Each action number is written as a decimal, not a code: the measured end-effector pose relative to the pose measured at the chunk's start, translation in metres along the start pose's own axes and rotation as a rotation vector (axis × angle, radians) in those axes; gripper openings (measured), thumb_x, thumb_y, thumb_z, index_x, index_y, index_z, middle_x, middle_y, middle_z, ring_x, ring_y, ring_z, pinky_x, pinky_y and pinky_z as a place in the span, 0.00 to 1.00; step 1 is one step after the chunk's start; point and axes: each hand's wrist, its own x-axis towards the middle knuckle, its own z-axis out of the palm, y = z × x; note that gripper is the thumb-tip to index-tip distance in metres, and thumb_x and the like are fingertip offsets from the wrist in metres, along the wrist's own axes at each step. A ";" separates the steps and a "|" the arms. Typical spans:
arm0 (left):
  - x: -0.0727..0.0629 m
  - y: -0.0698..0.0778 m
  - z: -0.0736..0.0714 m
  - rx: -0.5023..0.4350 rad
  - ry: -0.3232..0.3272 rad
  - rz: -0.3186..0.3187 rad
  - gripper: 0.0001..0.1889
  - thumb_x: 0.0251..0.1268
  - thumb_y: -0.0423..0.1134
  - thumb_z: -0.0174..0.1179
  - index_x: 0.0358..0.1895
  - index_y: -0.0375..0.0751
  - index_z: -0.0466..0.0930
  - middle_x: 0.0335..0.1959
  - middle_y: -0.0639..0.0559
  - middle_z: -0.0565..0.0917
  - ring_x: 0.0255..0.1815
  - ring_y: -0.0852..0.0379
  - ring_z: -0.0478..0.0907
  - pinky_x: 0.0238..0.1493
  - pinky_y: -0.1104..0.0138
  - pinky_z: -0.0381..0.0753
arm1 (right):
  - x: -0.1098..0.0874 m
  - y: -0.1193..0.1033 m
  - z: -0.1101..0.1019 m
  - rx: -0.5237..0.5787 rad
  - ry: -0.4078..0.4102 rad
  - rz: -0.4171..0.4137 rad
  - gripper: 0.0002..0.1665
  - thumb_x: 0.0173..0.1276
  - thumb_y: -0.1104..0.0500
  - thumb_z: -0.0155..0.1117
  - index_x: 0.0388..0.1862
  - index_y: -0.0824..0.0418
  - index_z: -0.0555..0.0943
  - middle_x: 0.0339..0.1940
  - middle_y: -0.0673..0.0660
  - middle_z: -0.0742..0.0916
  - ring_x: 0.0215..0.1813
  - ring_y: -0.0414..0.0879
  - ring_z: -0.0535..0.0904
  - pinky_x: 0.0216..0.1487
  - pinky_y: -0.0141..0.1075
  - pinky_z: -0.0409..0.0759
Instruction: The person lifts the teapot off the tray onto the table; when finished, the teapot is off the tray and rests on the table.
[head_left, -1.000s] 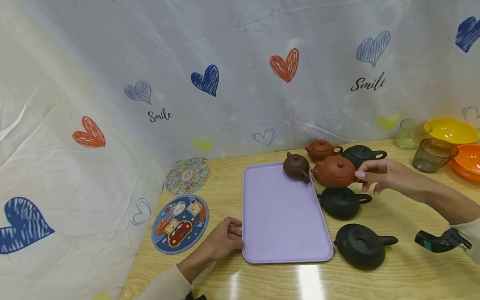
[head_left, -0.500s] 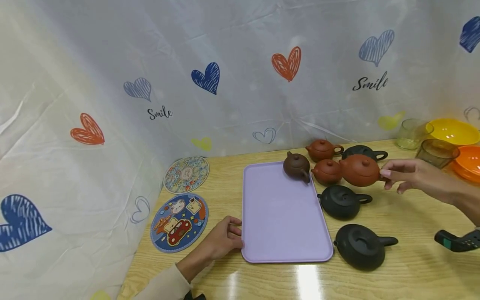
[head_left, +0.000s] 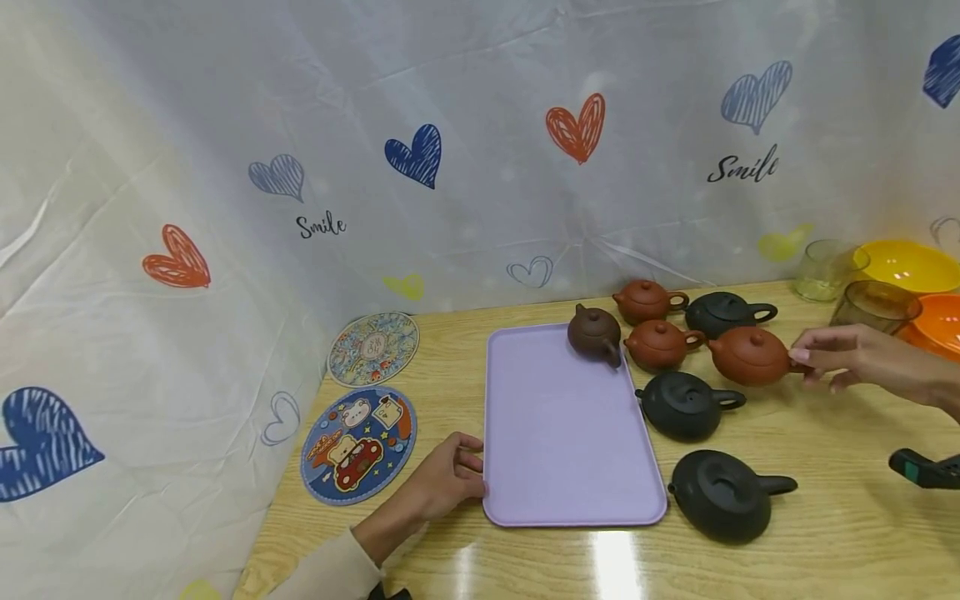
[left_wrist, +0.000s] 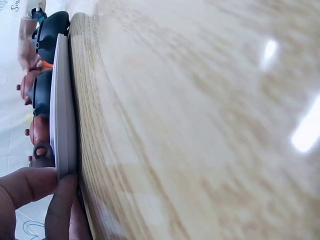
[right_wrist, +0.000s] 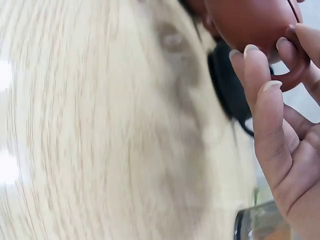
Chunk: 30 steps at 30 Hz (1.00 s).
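My right hand (head_left: 862, 362) pinches the handle of a reddish-brown teapot (head_left: 750, 357), its spout pointing left. In the right wrist view, the fingers curl about the handle below the teapot's body (right_wrist: 255, 22), and a shadow lies on the wood under it. On the other side, my left hand (head_left: 442, 482) grips the left edge of a lilac tray (head_left: 562, 450); the left wrist view has its fingertips right at the tray's rim (left_wrist: 64, 110). A dark brown teapot (head_left: 594, 333) sits at the tray's back right corner, partly over its edge.
Right of the tray stand two smaller red teapots (head_left: 660, 345) and several black teapots (head_left: 723, 496). Glasses (head_left: 873, 307), a yellow bowl (head_left: 907, 267) and orange bowls (head_left: 941, 325) are at far right. Two round mats (head_left: 358, 446) lie left. A printed curtain (head_left: 480, 167) hangs behind.
My right hand has carried the reddish-brown teapot rightward, away from the tray, uncovering the small red teapot behind it. The left hand stays at the tray edge.
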 end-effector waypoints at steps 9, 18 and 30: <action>0.001 -0.001 0.000 -0.002 0.003 -0.007 0.31 0.53 0.27 0.67 0.62 0.29 0.67 0.46 0.41 0.78 0.40 0.55 0.79 0.42 0.64 0.82 | 0.006 0.019 -0.004 0.038 -0.102 0.014 0.13 0.80 0.54 0.51 0.51 0.62 0.77 0.41 0.50 0.83 0.41 0.45 0.83 0.37 0.39 0.81; 0.001 0.000 0.000 0.008 0.006 -0.014 0.31 0.54 0.28 0.67 0.62 0.31 0.68 0.47 0.42 0.78 0.41 0.55 0.78 0.41 0.66 0.81 | 0.011 0.026 -0.004 0.058 -0.111 0.035 0.15 0.80 0.53 0.52 0.54 0.61 0.77 0.42 0.55 0.84 0.41 0.45 0.82 0.39 0.39 0.83; 0.001 -0.001 0.001 0.002 0.013 -0.016 0.30 0.54 0.27 0.67 0.63 0.31 0.68 0.47 0.41 0.78 0.41 0.55 0.78 0.42 0.64 0.81 | 0.013 0.031 -0.003 0.049 -0.042 0.043 0.13 0.80 0.52 0.53 0.52 0.57 0.79 0.38 0.52 0.86 0.38 0.45 0.81 0.39 0.36 0.84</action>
